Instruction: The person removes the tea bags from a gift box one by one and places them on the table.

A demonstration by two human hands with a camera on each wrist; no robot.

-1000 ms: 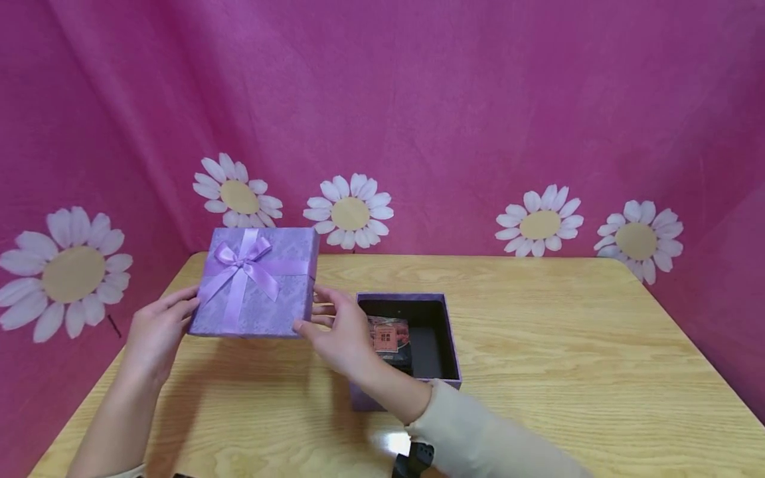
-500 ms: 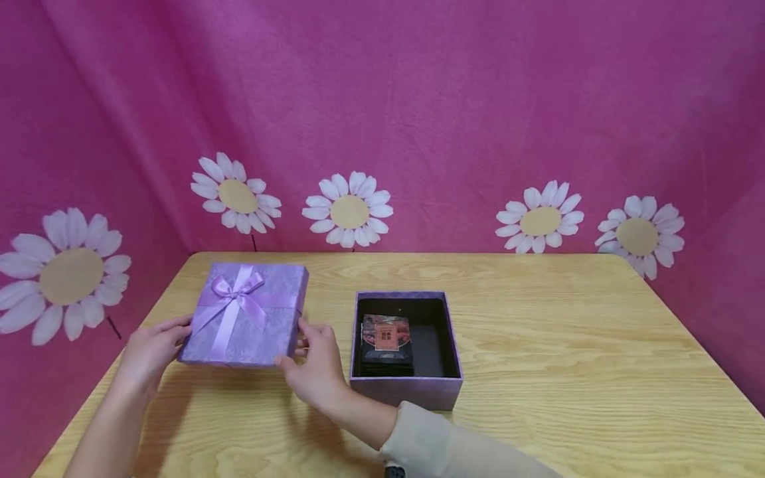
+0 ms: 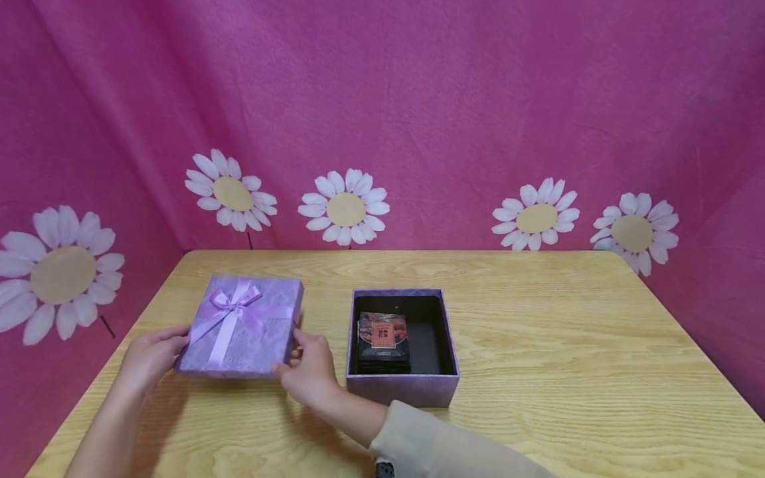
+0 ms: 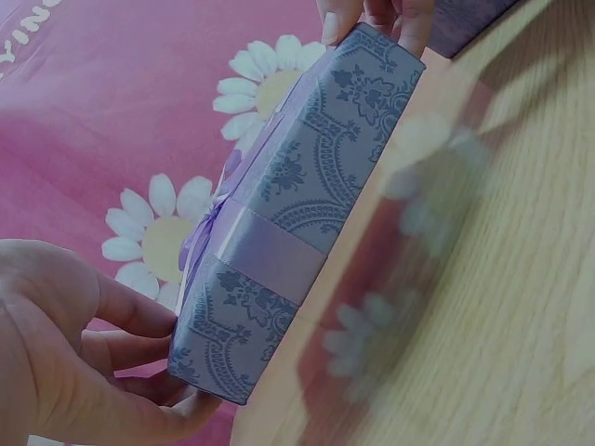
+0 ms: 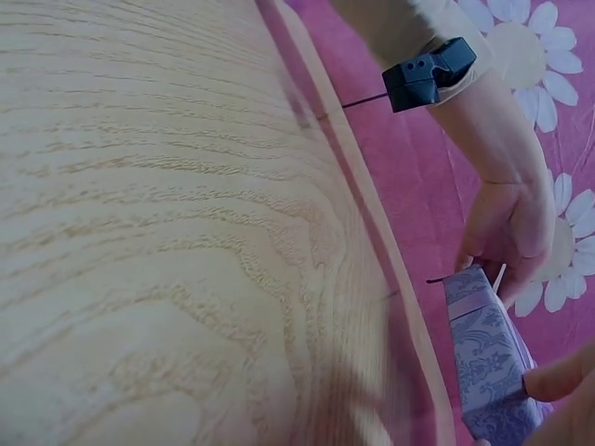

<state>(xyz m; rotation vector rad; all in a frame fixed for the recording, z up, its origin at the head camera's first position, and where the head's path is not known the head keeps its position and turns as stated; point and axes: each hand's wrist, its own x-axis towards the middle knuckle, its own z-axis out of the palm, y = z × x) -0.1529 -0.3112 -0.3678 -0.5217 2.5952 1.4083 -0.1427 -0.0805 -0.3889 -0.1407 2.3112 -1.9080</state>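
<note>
A lilac gift box lid with a satin bow is held between both hands at the left of the table. My left hand grips its left edge, thumb and fingers curled at the rim. On the opposite edge, my right hand pinches the front right corner. The left wrist view shows the patterned side of the lid slightly above the wood, over its reflection. To the right, the matching box base stands uncovered. Dark packets with a red label lie stacked in its left half.
The wooden table extends to the right of the box base. A pink cloth with large daisies hangs behind and at the sides. In the right wrist view a black device sits on the left wrist.
Both hands have lowered the lid toward the table and a little to the left. The right arm has uncovered the front of the box base, which stays in place.
</note>
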